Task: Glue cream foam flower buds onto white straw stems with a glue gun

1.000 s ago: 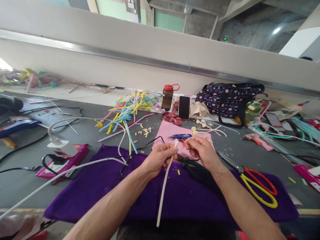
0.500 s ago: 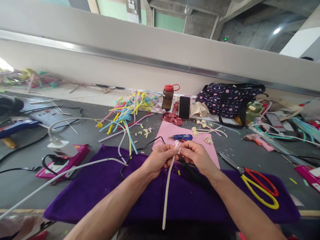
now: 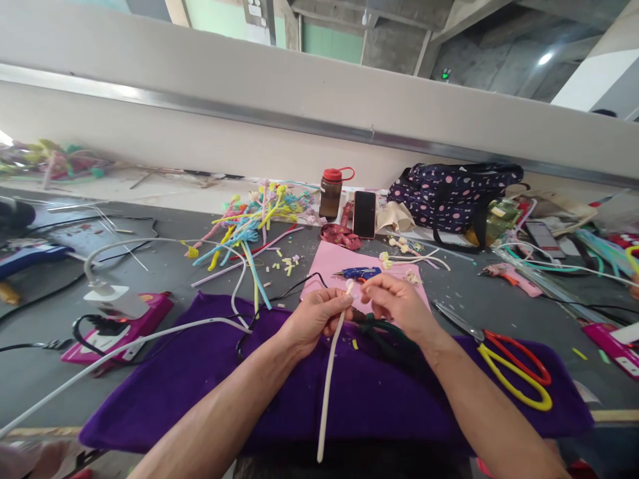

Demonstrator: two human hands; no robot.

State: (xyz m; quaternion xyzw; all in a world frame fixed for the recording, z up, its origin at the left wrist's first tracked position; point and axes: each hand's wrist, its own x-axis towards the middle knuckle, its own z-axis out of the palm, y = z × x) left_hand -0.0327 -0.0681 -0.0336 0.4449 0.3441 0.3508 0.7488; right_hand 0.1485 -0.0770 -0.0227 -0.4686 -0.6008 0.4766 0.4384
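My left hand (image 3: 322, 318) pinches a long white stem (image 3: 329, 386) near its upper end. A small pale pinkish-white piece sits at the stem's top, just above the fingertips, while the lower length hangs over the purple cloth (image 3: 200, 386). Just right of that tip is my right hand (image 3: 392, 303), apart from the stem, its fingers loosely bent and slightly parted; I see nothing in them. Beyond both hands, a blue glue gun (image 3: 362, 273) lies on a pink sheet (image 3: 329, 256).
Scissors (image 3: 504, 362) with red and yellow handles lie at right. Pink power strips (image 3: 154, 313) and cables flank the cloth. Behind are a pile of coloured stems (image 3: 249, 233), a bottle (image 3: 330, 196), a phone (image 3: 364, 214), a patterned bag (image 3: 449, 199) and a pink glue gun (image 3: 514, 276).
My right hand has let go of the stem's top and moved slightly right, its fingers loosening. The left hand keeps its pinch. The view has shifted slightly.
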